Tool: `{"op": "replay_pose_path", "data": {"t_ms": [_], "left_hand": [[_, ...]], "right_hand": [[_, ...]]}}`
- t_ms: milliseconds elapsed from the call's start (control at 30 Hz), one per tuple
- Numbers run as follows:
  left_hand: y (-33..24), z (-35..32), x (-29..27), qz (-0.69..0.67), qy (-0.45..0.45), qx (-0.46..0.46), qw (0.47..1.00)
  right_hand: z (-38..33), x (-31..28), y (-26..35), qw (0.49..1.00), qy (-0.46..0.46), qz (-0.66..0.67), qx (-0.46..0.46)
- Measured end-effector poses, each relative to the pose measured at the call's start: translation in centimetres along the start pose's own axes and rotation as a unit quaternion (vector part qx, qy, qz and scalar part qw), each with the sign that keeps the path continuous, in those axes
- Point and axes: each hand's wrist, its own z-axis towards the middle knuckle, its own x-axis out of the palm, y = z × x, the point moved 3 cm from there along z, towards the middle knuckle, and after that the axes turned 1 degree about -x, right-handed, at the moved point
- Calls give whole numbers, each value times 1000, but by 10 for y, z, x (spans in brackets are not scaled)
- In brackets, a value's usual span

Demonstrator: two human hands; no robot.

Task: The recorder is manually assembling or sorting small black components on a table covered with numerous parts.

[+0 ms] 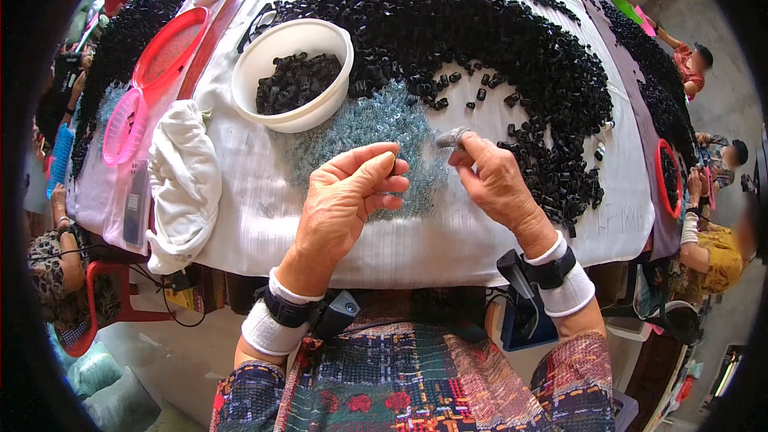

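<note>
My left hand (342, 192) is closed in a pinch in front of the pile of small clear bluish pieces (364, 128). A bit of a small black piece (394, 162) shows between its thumb and fingers. To its right, my right hand (498, 180) has thumb and index finger pressed together, the index tip wrapped in a grey finger cover (453, 138); anything in that pinch is hidden. The hands are apart. Beyond them spreads a large heap of small black plastic parts (448, 24), curving down the right side.
A white bowl (292, 116) partly filled with black parts stands behind my left hand. Left of it lie a bunched white cloth (186, 184), a pink basket (126, 126) and a red-rimmed tray (144, 72). Other people sit along neighbouring tables on both sides.
</note>
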Motion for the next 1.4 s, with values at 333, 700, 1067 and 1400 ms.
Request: {"op": "replay_pose_path", "data": {"t_ms": [333, 700, 1067, 1400], "left_hand": [[10, -2, -9, -18, 4, -40, 999], [14, -4, -7, 7, 1, -51, 999], [16, -7, -7, 9, 32, -48, 998], [17, -7, 0, 41, 42, -43, 997]], "right_hand": [[-17, -5, -10, 991, 19, -125, -51], [-28, -8, 0, 994, 21, -98, -33], [-28, -7, 4, 983, -25, -167, -78], [-27, 2, -5, 984, 12, -171, -57]]}}
